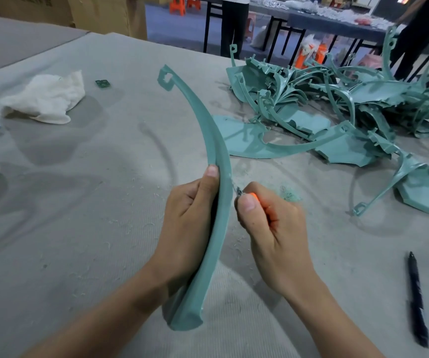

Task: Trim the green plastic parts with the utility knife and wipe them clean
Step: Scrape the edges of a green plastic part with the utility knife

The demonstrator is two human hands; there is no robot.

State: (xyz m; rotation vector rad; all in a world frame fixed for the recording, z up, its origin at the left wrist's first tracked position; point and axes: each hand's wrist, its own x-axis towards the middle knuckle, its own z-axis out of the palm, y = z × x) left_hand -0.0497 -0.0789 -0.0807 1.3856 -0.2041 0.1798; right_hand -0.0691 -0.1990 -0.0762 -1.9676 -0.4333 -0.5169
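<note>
Curved green part (208, 130) held over the worktop's (104, 202) near edge.
The left hand (190, 220) grips it mid-length, thumb up; the right hand (278, 228) curls round the orange utility knife (247, 193), blade at its edge.

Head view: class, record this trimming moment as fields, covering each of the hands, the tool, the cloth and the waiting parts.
left hand: grips curved green part, thumb up its edge
right hand: holds utility knife, blade against the part's right edge
white cloth: on the table, far left, untouched
pile of green parts: far right
black pen: near right
</note>
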